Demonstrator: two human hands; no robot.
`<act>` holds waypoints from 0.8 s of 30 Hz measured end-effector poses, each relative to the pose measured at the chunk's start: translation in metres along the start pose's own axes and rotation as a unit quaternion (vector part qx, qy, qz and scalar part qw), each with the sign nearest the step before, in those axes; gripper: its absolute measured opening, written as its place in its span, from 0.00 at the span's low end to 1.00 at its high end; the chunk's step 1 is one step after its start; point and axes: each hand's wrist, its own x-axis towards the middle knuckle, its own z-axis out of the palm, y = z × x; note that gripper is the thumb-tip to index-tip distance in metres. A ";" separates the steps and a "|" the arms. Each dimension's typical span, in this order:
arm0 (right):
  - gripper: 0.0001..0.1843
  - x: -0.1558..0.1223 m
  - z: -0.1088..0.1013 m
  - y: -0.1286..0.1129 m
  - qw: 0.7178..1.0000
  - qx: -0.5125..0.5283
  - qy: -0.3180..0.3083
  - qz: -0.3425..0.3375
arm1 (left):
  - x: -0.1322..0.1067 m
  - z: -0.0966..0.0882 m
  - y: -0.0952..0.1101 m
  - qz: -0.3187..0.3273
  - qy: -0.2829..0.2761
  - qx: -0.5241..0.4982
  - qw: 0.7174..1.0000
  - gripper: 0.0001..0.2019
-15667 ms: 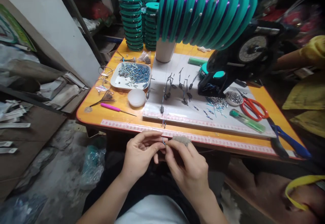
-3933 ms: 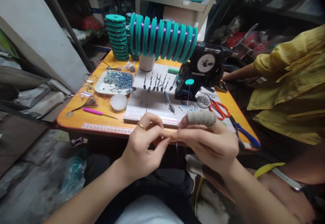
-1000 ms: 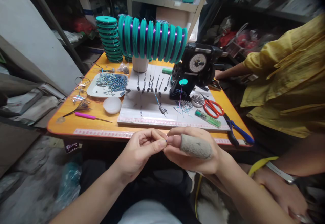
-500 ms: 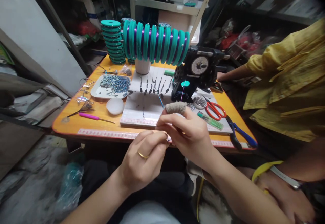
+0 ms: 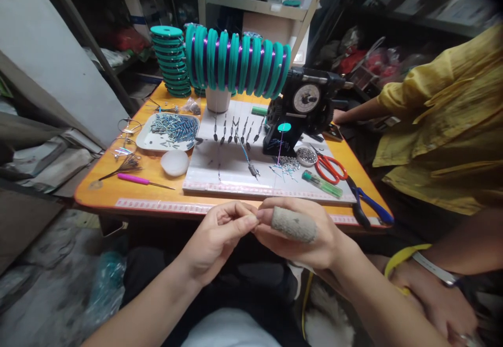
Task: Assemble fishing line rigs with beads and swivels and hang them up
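My left hand [image 5: 220, 237] and my right hand [image 5: 301, 231] meet just in front of the table edge, fingertips pinched together. A thin purple fishing line [image 5: 280, 148] runs down toward them; the bit between the fingertips is too small to see clearly. A grey cloth sleeve [image 5: 294, 225] covers a finger of my right hand. Beyond the hands, a dark sinker-like piece [image 5: 252, 170] on a blue-and-white twisted cord [image 5: 244, 152] lies over the white board [image 5: 204, 171]. Several small dark pieces [image 5: 242, 140] hang in a row on thin lines below the teal spools [image 5: 236, 64].
Left on the orange table sit a tray of small tubes [image 5: 173, 129], a white bowl [image 5: 175, 163] and a pink-handled needle tool [image 5: 133, 178]. Right are a black winding device [image 5: 291, 111], a lighter [image 5: 322, 184], scissors [image 5: 332, 169] and blue-handled pliers [image 5: 373, 205]. A person in yellow [image 5: 416, 121] is at right.
My right hand has moved down toward me, uncovering the dark piece on the twisted cord. My left hand has turned, thumb now on top. The view has shifted slightly.
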 end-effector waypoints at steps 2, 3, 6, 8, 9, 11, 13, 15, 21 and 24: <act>0.03 -0.001 -0.001 0.000 1.000 -0.003 0.006 -0.024 | 0.001 -0.001 0.001 0.009 0.001 0.013 1.000 0.10; 0.05 0.000 -0.002 -0.001 1.000 -0.001 0.004 -0.026 | 0.001 -0.002 0.002 0.030 -0.001 0.039 0.999 0.10; 0.07 0.005 -0.006 -0.006 0.999 0.024 0.003 0.028 | 0.001 -0.005 0.004 0.176 0.008 0.218 0.960 0.09; 0.04 0.011 -0.006 -0.010 0.997 0.043 0.031 0.048 | 0.000 -0.007 0.003 0.315 0.028 0.379 0.870 0.06; 0.02 0.015 -0.005 -0.011 0.997 0.042 0.052 0.043 | 0.000 -0.007 0.003 0.385 0.041 0.450 0.805 0.06; 0.06 0.023 -0.003 -0.012 0.995 0.025 0.091 0.019 | -0.001 -0.008 0.002 0.502 0.053 0.550 0.666 0.09; 0.07 0.032 0.001 -0.012 0.994 0.002 0.111 0.008 | 0.000 -0.008 0.000 0.574 0.039 0.605 0.550 0.11; 0.06 0.037 0.004 -0.011 0.993 -0.020 0.117 0.011 | 0.000 -0.008 0.000 0.599 0.009 0.637 0.486 0.11; 0.20 0.018 0.004 -0.003 0.994 0.000 0.108 0.006 | -0.005 -0.003 -0.001 0.396 0.032 0.496 0.772 0.06; 0.18 0.005 -0.001 0.000 0.999 0.038 -0.003 -0.014 | -0.006 -0.001 0.000 0.177 0.028 0.257 0.949 0.09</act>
